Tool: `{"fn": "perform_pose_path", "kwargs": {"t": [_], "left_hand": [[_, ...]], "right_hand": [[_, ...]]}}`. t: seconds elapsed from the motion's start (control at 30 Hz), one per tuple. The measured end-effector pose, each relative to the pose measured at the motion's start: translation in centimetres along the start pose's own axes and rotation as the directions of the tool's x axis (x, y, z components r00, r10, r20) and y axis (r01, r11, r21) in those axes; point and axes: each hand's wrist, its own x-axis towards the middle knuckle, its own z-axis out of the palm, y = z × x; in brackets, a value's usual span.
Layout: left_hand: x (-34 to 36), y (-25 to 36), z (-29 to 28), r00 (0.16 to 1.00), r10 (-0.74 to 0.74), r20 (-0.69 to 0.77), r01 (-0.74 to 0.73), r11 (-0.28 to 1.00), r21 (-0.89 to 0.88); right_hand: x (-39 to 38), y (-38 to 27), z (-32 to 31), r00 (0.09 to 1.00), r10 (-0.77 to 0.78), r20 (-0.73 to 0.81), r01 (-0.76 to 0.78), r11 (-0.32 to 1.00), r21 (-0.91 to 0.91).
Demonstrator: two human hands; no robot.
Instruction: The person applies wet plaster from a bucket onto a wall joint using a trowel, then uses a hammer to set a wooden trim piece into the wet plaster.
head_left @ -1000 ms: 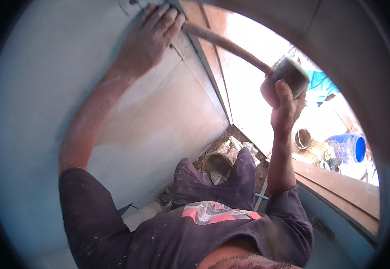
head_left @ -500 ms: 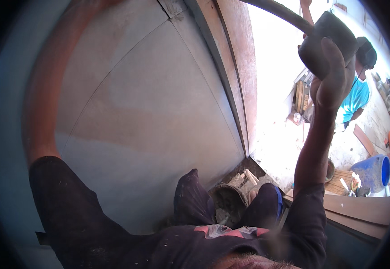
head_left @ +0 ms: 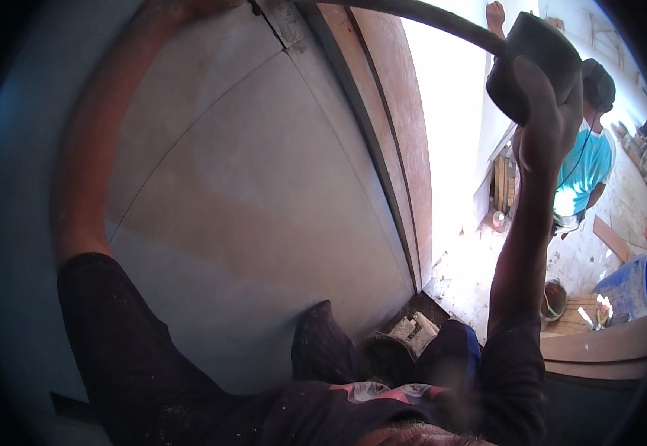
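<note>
My right hand point(head_left: 548, 126) grips the dark rubber mallet head point(head_left: 532, 52) at the upper right. Its long handle point(head_left: 427, 18) runs left to the top edge. My left arm reaches up along the grey tiled wall panel point(head_left: 242, 149). My left hand point(head_left: 201, 9) is at the top edge beside a tile seam, partly cut off and dim, so its grip cannot be made out. A wooden door frame point(head_left: 379, 104) borders the tiles on their right.
Beyond the doorway, another person point(head_left: 584, 167) in a turquoise shirt and dark headwear has an arm raised. A blue drum point(head_left: 628, 286), a bucket point(head_left: 552, 301), wooden boards point(head_left: 610, 238) and debris lie outside. Rubble point(head_left: 416, 331) sits by my legs.
Since a second ago, my right hand and the mallet head are higher and further right in view. My left hand sits higher and further left. The other person now shows more fully in the doorway.
</note>
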Motion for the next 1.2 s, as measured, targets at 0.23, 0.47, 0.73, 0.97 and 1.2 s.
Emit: {"fn": "perform_pose_path", "kwargs": {"t": [0.23, 0.47, 0.73, 0.97, 1.2], "left_hand": [[-0.8, -0.5, -1.3, 0.999, -0.035, -0.008, 0.035, 0.999, -0.035], [-0.9, 0.6, -0.5, 0.998, -0.045, -0.036, 0.039, 0.986, -0.164], [-1.0, 0.2, -1.1, 0.998, -0.059, -0.021, 0.054, 0.978, -0.203], [-1.3, 0.1, -1.7, 0.996, -0.087, 0.021, 0.090, 0.974, -0.210], [-1.6, 0.1, -0.8, 0.994, -0.094, 0.050, 0.103, 0.970, -0.222]], "right_hand": [[-0.7, 1.8, -0.6, 0.981, -0.029, -0.191, -0.006, 0.984, -0.178], [-1.0, 0.0, 0.7, 0.976, -0.141, -0.168, 0.014, 0.804, -0.595], [-0.5, -0.7, 1.1, 0.923, -0.386, 0.003, 0.274, 0.652, -0.707], [0.5, -1.9, 2.2, 0.909, -0.416, -0.008, 0.297, 0.662, -0.688], [2.7, -1.6, 4.0, 0.877, -0.479, -0.041, 0.408, 0.786, -0.464]]}}
